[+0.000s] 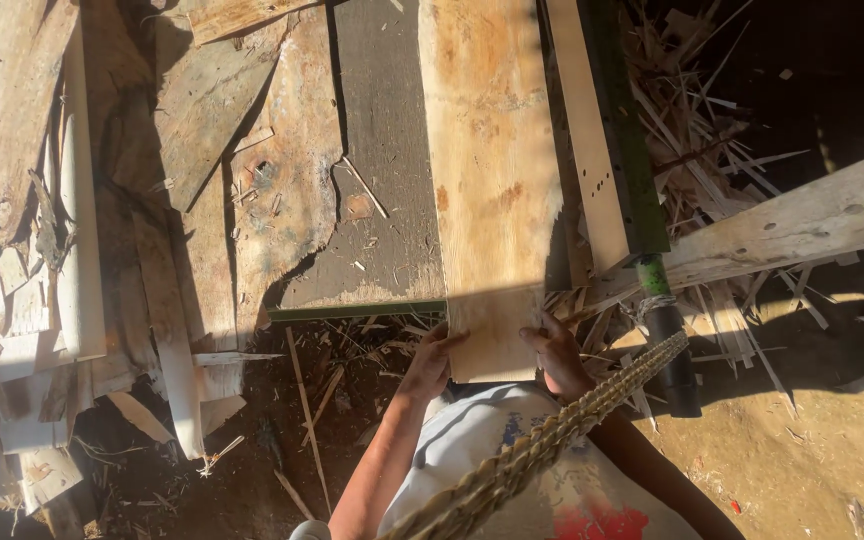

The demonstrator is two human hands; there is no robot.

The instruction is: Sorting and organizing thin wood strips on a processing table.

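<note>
A long pale wooden plank (487, 170) lies lengthwise over a pile of old boards, its near end in shadow just in front of me. My left hand (430, 362) grips the near end's left corner, thumb on top. My right hand (555, 352) holds the right corner of the same end. A thick braided straw-coloured rope (542, 445) runs diagonally across my lap, under my right forearm, up toward the right. I wear a white garment with blue and red marks (512, 480).
Weathered boards (282, 190) and a grey plank (384, 160) lie left of the pale plank. A green-edged beam (620, 140) and a black-handled tool (670, 340) lie to the right. A pale drilled board (812, 220) crosses at right. Splinters litter the dirt (322, 400).
</note>
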